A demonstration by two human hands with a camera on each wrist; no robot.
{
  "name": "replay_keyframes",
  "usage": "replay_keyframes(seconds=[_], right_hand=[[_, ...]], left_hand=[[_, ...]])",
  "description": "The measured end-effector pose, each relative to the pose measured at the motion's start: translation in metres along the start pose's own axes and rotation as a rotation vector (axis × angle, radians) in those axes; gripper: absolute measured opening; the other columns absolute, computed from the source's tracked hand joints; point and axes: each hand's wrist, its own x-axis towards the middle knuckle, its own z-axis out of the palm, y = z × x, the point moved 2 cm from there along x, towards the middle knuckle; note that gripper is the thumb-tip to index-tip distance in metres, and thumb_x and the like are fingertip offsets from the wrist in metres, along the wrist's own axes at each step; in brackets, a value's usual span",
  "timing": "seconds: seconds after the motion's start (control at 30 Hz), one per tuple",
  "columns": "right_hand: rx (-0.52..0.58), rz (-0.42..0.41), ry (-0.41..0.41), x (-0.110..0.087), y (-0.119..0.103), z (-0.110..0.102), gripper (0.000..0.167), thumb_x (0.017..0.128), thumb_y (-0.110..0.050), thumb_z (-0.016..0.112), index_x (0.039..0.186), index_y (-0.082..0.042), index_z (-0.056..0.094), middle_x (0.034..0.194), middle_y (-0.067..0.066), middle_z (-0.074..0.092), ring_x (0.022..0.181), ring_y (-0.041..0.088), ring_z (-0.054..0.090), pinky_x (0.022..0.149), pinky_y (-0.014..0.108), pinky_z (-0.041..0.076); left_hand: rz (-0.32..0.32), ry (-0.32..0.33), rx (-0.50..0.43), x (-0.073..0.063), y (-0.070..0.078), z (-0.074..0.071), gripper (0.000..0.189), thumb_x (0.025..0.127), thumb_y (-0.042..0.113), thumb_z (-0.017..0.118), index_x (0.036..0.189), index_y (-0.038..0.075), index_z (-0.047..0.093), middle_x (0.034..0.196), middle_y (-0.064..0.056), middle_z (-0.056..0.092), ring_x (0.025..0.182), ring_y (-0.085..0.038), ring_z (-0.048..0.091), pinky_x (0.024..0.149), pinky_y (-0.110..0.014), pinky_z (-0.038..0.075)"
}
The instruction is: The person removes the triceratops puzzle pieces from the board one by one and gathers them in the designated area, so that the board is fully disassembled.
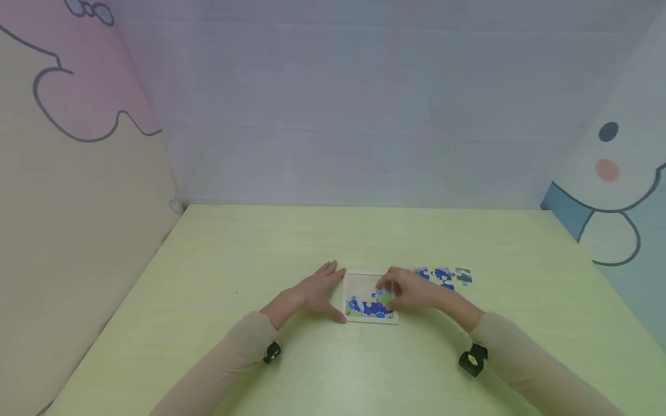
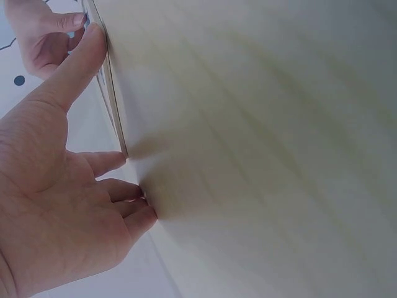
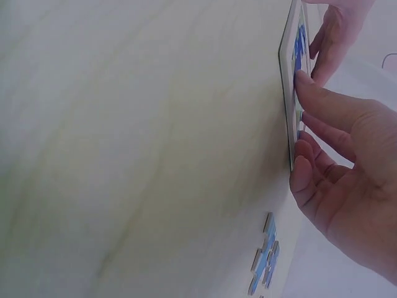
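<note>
A square puzzle tray [image 1: 372,323] with a pale wooden rim lies on the table; blue and green pieces [image 1: 364,309] fill its near part, and bare backing shows behind them. My left hand [image 1: 318,292] braces the tray's left side, thumb and index finger spread along the rim, the other fingertips on the table. Curled over the right side, my right hand [image 1: 411,288] pinches a green and blue puzzle piece [image 1: 383,297] between thumb and fingers, low over the tray. In the right wrist view the thumb and fingers [image 3: 304,177] overlap the rim and partly hide that piece.
Several loose puzzle pieces [image 1: 442,274] lie on the table [image 1: 333,237] to the right, behind my right hand. Pale walls enclose the table at the back [image 1: 333,127] and both sides, with cartoon figures on the side walls.
</note>
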Motion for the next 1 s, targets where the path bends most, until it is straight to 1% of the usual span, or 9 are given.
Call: replay_keyframes(seconds=[0.27,0.6,0.87,1.0], right_hand=[[-0.011,0.009,-0.005,-0.0013,-0.0035,-0.0001,0.038,0.07,-0.011,0.076,0.104,-0.004,0.06,0.089,-0.002,0.053,0.076,0.012,0.046,0.066,0.022,0.045],[0.009,0.002,-0.015,0.0003,0.0001,0.002,0.036,0.072,-0.01,0.075,0.103,-0.009,0.057,0.089,-0.002,0.051,0.08,0.013,0.046,0.071,0.024,0.045],[0.057,0.012,0.002,0.0007,-0.0004,0.0015,0.036,0.07,-0.01,0.076,0.103,-0.008,0.06,0.088,-0.003,0.054,0.078,0.013,0.048,0.068,0.023,0.046],[0.076,-0.009,0.002,-0.0011,-0.0006,-0.001,0.035,0.071,-0.01,0.075,0.103,-0.006,0.063,0.087,-0.002,0.054,0.075,0.013,0.047,0.064,0.022,0.045]], left_hand=[[-0.002,0.001,0.006,-0.0003,0.0017,0.0005,0.105,0.066,0.049,0.075,0.145,0.011,0.019,0.151,-0.014,0.005,0.139,-0.028,0.001,0.11,-0.044,0.015],[0.002,0.002,0.009,0.0016,-0.0009,0.0019,0.105,0.066,0.051,0.075,0.145,0.01,0.019,0.151,-0.014,0.005,0.139,-0.028,0.001,0.11,-0.044,0.015],[-0.004,0.004,0.012,0.0009,-0.0013,0.0021,0.105,0.066,0.05,0.075,0.145,0.011,0.019,0.151,-0.014,0.005,0.139,-0.027,0.001,0.11,-0.044,0.015],[-0.003,0.004,0.01,0.0008,-0.0006,0.0016,0.104,0.067,0.05,0.075,0.145,0.01,0.019,0.151,-0.014,0.005,0.139,-0.028,0.001,0.111,-0.044,0.016]])
